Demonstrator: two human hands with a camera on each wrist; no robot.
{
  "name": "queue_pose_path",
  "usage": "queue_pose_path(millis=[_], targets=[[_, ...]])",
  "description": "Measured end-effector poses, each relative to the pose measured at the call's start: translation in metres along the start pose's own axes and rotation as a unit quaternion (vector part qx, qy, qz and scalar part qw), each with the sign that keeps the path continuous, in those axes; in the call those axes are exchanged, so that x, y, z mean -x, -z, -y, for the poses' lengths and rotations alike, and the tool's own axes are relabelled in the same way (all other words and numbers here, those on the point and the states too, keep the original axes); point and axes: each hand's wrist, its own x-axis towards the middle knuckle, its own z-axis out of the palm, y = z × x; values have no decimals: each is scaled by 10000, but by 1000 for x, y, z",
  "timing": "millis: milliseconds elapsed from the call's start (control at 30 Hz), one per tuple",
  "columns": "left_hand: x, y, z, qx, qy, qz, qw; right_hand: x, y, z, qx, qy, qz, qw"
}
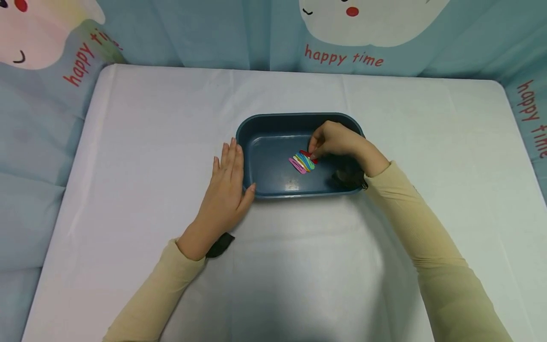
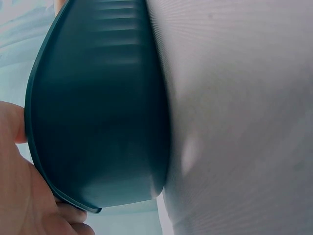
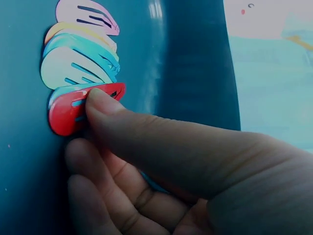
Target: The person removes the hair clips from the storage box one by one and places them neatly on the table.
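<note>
A dark blue rectangular basin (image 1: 269,171) stands on the white table. On its floor, a row of overlapping snap hair clips lies fanned out: a pink clip (image 3: 88,13), a yellow one, a blue one, a pale green clip (image 3: 68,68) and a red hair clip (image 3: 62,116) at the end. My right hand (image 1: 337,140) reaches inside the basin and pinches the red clip, thumb on top; the fingertips below are partly hidden. Against the basin's left side rests my left hand (image 1: 224,190), fingers straight along the rim and thumb at the near corner.
White cloth covers the table (image 1: 149,142). A light blue curtain (image 1: 213,33) with printed clouds and red lettering hangs along the back and both sides. Dark wrist-worn pieces show at both wrists, the right one over the basin's near right corner.
</note>
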Motion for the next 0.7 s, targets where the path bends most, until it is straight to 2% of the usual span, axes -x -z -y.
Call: queue_pose_path(millis=[233,700], targets=[[0,1,0,32,-5,5,10000,1,-1,0,-99,-108,55,9999],[1,0,0,31,-19,0,10000,1,-1,-4,-232,52,86,9997]])
